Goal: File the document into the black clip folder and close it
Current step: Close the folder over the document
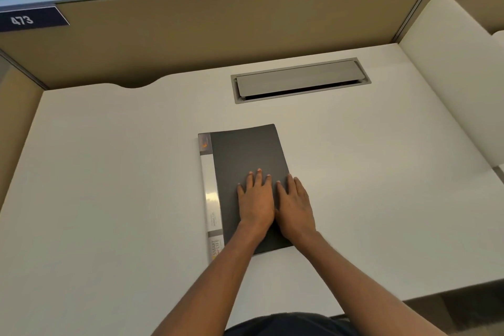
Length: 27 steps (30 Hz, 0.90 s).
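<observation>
Two flat hands, left hand (256, 199) beside right hand (294, 204), cover closed folder (242, 155).

- Clip folder (245, 161) lies closed on desk (109, 185), centre, spine to the left
- Left hand (256, 199) and right hand (294, 204) lie flat on its cover, side by side
- Cable hatch (300, 80) set in desk behind folder
- Partition (191, 27) behind desk

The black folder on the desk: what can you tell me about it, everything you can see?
The matte black clip folder lies flat and closed on the white desk, long side running away from the person. A glossy white spine strip along its left edge reads "SMART LIFE". The left hand and right hand rest palm-down, side by side, on its near half.
</observation>
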### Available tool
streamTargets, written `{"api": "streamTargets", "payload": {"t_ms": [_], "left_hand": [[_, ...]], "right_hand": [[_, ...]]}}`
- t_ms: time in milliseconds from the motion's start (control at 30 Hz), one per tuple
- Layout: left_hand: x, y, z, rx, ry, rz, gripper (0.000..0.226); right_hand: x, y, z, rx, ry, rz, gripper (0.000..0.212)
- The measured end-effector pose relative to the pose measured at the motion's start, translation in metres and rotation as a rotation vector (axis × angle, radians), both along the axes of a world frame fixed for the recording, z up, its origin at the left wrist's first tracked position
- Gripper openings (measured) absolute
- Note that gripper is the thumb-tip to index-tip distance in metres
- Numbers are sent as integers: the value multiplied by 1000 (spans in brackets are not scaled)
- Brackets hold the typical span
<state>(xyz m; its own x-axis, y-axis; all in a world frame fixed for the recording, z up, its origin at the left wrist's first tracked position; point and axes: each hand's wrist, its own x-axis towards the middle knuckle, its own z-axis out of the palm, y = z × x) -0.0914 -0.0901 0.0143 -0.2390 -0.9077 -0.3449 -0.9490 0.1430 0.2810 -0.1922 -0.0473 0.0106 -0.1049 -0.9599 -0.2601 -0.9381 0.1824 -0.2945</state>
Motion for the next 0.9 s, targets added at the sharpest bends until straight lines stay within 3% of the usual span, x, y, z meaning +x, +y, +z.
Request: {"api": "streamTargets", "payload": {"t_ms": [133, 200, 300, 500, 633, 700, 767, 833, 900], "left_hand": [[10, 2, -3, -52, 126, 77, 58], [26, 4, -2, -118, 224, 237, 60], [59, 6, -2, -236, 208, 447, 67], [94, 10, -4, -74, 150, 583, 74], [93, 10, -3, -105, 209, 619, 74], [92, 3, -1, -105, 322, 734, 75], [96, -6, 1, -39, 553, 922, 73], [104, -13, 3, 22, 786, 1058, 54], [113, -17, 5, 70, 890, 1040, 32]], "right_hand": [[6, 10, -9, 27, 13, 91, 70], [6, 12, -12, 38, 21, 99, 75], [6, 13, -14, 47, 39, 86, 77], [10, 14, -7, 43, 40, 42, 77], [7, 8, -1, 30, -10, -52, 77], [7, 5, 0, 21, -11, -52, 77], [7, 4, 1, 14, -19, -61, 77], [7, 4, 1, 15, -21, -65, 77], [6, 4, 3, 31, -35, -67, 76]]}}
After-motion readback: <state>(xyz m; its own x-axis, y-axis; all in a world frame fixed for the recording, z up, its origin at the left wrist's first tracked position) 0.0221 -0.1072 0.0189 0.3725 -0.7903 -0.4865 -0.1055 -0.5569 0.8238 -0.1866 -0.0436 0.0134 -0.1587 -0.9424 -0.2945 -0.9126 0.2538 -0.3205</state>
